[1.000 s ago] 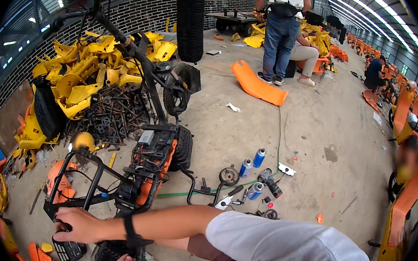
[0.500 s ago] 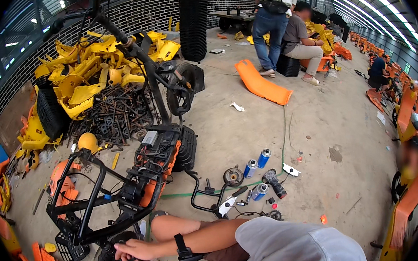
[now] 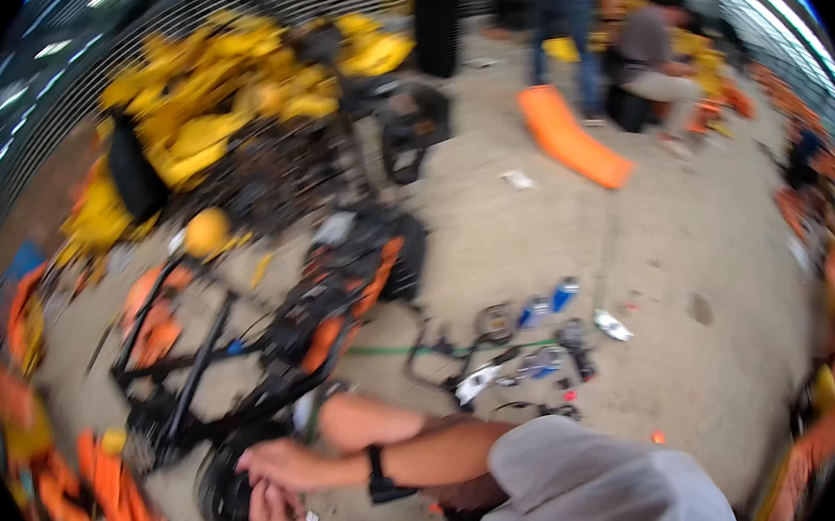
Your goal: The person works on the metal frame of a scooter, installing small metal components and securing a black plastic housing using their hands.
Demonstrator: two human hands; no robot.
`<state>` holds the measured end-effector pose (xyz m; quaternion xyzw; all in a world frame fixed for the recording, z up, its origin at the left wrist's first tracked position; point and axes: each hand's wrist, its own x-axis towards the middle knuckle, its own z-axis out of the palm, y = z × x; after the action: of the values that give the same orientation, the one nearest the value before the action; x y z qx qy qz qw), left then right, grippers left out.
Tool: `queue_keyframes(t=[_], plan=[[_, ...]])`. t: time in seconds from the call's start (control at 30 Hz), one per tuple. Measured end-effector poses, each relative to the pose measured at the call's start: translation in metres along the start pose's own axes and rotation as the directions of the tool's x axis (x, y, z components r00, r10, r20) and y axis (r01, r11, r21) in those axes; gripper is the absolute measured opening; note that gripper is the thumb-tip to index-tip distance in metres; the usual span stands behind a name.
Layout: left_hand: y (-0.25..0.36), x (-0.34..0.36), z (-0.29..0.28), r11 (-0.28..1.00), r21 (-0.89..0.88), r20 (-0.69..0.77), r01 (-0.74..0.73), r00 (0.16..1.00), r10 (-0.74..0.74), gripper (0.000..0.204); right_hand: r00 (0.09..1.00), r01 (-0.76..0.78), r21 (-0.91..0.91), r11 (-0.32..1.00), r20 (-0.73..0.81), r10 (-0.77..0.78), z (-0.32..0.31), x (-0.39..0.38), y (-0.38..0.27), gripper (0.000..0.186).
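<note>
The right hand [image 3: 281, 464] and the left hand [image 3: 273, 513] met close together just in front of the wheel [image 3: 221, 492], fingers bent inward in what looked like a small pinching grip. The picture was badly smeared there, so I could not tell whether either hand was closed on something or merely touching the other. A black strap [image 3: 383, 477] circled the right wrist.

The wheel lay just beyond the fingers, under the near end of the black frame [image 3: 199, 370]; whether it was fastened there did not show. The work seemed partway along: the near part of the black frame was bare tubing, with no cover over it, while an orange panel [image 3: 325, 345] and dark parts sat on its middle. Judging by that, whatever concerned the wheel and those fitted parts was unfinished.

Farther out, to the right of the black frame, a white piece [image 3: 477, 383], a power tool [image 3: 575, 346] and blue cans [image 3: 564, 293] lay or stood on the floor near a green line [image 3: 396, 351]. Loose orange pieces [image 3: 107, 501] lay left of the wheel. Beyond the black frame rose a heap of yellow panels [image 3: 187, 107], with a dark tangle of parts [image 3: 278, 168] at its foot. A curved orange sheet [image 3: 577, 140] lay across the floor, near a standing person [image 3: 565, 40] and a seated person [image 3: 654, 57].
</note>
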<state>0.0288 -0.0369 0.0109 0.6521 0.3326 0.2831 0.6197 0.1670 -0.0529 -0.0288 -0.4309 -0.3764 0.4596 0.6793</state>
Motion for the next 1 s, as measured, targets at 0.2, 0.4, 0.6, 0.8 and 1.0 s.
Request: queue_keyframes(t=[0.2, 0.4, 0.6, 0.8, 1.0], plan=[[0.06, -0.014, -0.038, 0.984, -0.018, -0.065, 0.177, 0.982, -0.178, 0.03, 0.995, -0.095, -0.027, 0.995, -0.01, 0.095, -0.002, -0.011, -0.025, 0.031], [0.139, -0.021, -0.099, 0.895, 0.41, -0.249, 0.174, 0.966, -0.074, 0.049, 0.976, -0.119, -0.225, 0.967, 0.152, 0.156, 0.006, -0.02, -0.021, 0.027], [0.2, 0.046, -0.102, 0.672, 0.715, -0.23, 0.193, 0.972, -0.034, 0.053, 0.968, -0.099, -0.264, 0.959, 0.199, 0.155, 0.007, -0.021, -0.016, 0.027], [0.206, 0.08, -0.102, 0.585, 0.784, -0.193, 0.209, 0.977, -0.09, 0.06, 0.97, -0.107, -0.306, 0.946, 0.175, 0.167, 0.006, -0.021, -0.027, 0.026], [0.215, 0.088, -0.105, 0.524, 0.823, -0.184, 0.218, 0.976, -0.117, 0.058, 0.97, -0.069, -0.357, 0.931, 0.196, 0.147, 0.002, -0.024, -0.034, 0.024]])
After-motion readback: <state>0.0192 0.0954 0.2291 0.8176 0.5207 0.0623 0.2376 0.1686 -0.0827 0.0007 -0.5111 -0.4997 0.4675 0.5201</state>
